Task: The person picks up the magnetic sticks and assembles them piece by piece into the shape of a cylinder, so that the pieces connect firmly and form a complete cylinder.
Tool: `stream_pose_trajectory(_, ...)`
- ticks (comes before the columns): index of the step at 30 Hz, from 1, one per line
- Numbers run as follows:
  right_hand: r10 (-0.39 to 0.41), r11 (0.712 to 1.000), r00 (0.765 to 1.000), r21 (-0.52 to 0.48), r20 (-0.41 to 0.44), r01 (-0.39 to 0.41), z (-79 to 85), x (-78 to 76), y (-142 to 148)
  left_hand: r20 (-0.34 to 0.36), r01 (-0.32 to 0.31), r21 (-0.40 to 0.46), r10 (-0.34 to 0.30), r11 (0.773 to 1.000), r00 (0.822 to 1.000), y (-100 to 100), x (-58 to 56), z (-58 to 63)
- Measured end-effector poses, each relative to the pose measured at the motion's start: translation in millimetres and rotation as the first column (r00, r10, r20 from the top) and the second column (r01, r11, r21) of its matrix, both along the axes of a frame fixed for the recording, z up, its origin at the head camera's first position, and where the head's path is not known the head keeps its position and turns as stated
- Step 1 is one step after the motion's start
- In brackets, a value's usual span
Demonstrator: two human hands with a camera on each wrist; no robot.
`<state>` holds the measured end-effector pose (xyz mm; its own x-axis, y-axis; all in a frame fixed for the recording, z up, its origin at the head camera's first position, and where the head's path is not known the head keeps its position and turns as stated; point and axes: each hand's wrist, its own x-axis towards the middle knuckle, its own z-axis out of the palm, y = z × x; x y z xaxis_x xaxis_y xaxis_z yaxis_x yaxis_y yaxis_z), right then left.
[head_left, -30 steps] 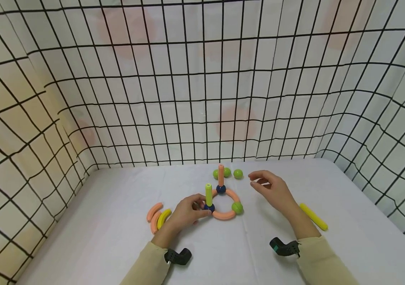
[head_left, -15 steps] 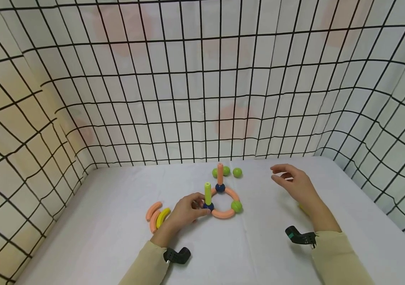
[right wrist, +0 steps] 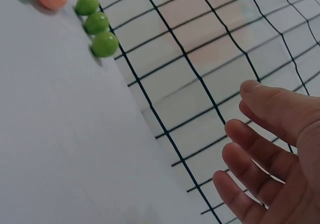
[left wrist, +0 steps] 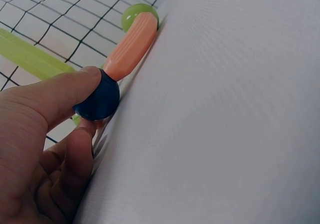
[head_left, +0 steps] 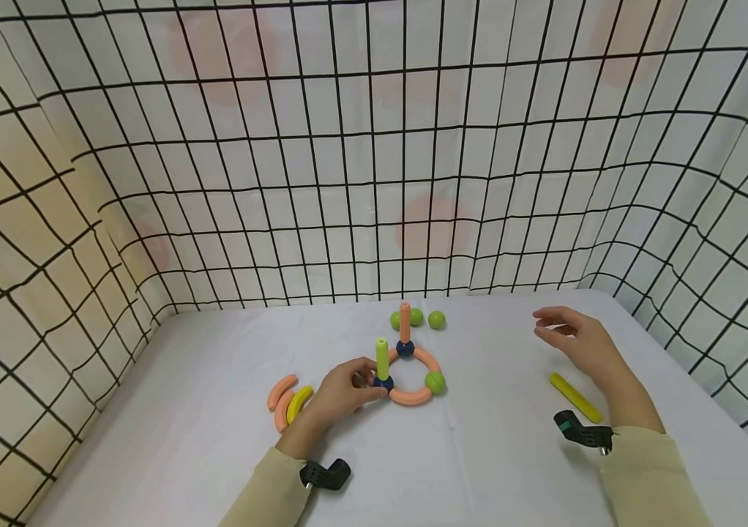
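Observation:
My left hand (head_left: 341, 393) pinches a dark blue ball (left wrist: 104, 99) between thumb and fingers at the near left of a ring on the table. Curved orange rods (head_left: 411, 397), a green ball (head_left: 435, 382) and a second blue ball (head_left: 405, 348) make up the rest of that ring. Upright from the held ball stands a yellow-green rod (head_left: 383, 359); an orange rod (head_left: 405, 322) rises from the far blue ball. My right hand (head_left: 580, 339) hovers at the right with fingers loosely bent and nothing in them, beyond a straight yellow rod (head_left: 574, 397).
Several loose green balls (head_left: 436, 320) lie behind the ring. To the left of my left hand are two curved orange rods (head_left: 282, 391) and a curved yellow rod (head_left: 299, 404). White walls with a black grid (head_left: 374, 183) border the white table (head_left: 479, 454).
My right hand has moved right, away from the ring, passing over the yellow rod, which shows again now. The left hand keeps its hold on the blue ball.

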<state>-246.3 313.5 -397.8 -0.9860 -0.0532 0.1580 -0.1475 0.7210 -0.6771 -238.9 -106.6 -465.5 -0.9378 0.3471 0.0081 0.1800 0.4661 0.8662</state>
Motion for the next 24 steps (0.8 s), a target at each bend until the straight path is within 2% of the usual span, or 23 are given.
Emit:
stream_pose_trajectory(4, -0.012, 1.000, 0.999, 0.004, 0.043, 0.012, -6.0, 1.3, 13.7, -0.002, 0.000, -0.005, 0.000, 1.000, 1.000, -0.2, -0.4, -0.7)
stream_pose_trajectory(10, 0.015, 1.000, 0.988, 0.013, 0.156, -0.017, -18.2, 0.4, 30.4, -0.002, 0.003, -0.010, -0.003, 1.000, 1.000, -0.2, -0.5, -1.0)
stream_pose_trajectory(24, 0.057, 0.996, 0.955, 0.044, 0.292, -0.073, -35.8, 0.9, 49.3, -0.001, -0.001, -0.012, 0.001, 1.000, 1.000, -0.2, -0.2, -1.0)
